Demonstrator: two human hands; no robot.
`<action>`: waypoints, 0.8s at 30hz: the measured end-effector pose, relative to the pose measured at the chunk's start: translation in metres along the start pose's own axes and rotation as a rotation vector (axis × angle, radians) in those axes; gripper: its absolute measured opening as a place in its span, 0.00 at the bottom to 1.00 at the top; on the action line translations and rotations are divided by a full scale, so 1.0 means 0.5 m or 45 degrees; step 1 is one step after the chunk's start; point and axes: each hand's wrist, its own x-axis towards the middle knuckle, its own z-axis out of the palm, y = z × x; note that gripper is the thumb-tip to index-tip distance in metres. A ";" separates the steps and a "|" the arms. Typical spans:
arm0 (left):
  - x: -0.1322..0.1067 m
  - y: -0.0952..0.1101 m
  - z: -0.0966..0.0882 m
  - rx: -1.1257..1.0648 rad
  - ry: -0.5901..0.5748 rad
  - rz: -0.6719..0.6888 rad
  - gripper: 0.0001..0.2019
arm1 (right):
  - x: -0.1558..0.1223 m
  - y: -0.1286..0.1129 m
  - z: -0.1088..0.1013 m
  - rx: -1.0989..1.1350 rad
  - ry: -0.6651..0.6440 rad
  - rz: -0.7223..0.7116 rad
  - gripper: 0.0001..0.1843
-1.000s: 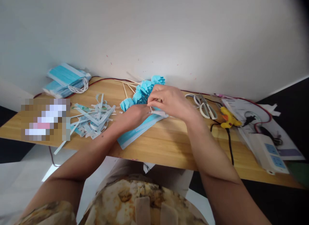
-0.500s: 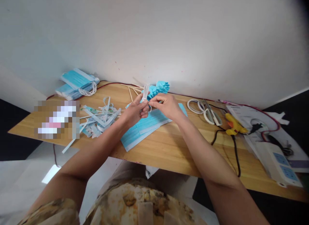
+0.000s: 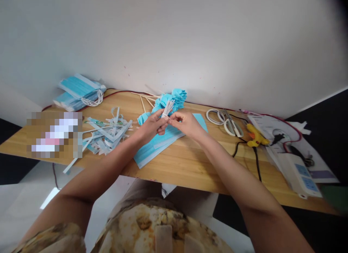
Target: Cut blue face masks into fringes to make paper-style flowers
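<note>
Left grip (image 3: 154, 127) clasps the white bundle (image 3: 168, 108); right grip (image 3: 174, 120) pinches its lower end. Blue flowers (image 3: 178, 96) lie near the back edge of the counter (image 3: 195, 162).

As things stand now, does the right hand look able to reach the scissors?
Probably yes. The scissors lie on the table, to the right of the right hand, and nothing seems to block the way. However, that hand is busy at the white bundle in the left hand.
</note>
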 end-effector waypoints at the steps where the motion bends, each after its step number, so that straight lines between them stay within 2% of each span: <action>1: -0.001 0.003 0.002 -0.021 0.005 -0.037 0.15 | -0.005 0.000 -0.004 0.002 -0.024 -0.014 0.16; 6: -0.002 0.029 0.007 -0.256 0.050 -0.246 0.12 | -0.028 0.010 -0.019 0.147 -0.146 0.036 0.15; 9: -0.001 0.030 0.002 -0.258 0.057 -0.289 0.12 | -0.035 0.023 -0.015 0.279 -0.193 0.087 0.15; 13: 0.001 0.004 -0.006 -0.041 -0.002 -0.123 0.12 | -0.046 0.032 -0.009 0.421 -0.193 0.078 0.15; 16: -0.002 -0.008 -0.005 0.266 -0.058 0.030 0.14 | -0.056 0.031 -0.007 0.594 -0.170 0.086 0.19; 20: -0.010 0.005 0.006 0.661 -0.089 0.172 0.17 | -0.065 0.036 0.000 0.809 -0.127 0.152 0.22; 24: -0.012 0.019 0.011 0.701 -0.132 0.208 0.15 | -0.066 0.048 0.006 0.960 -0.099 0.194 0.22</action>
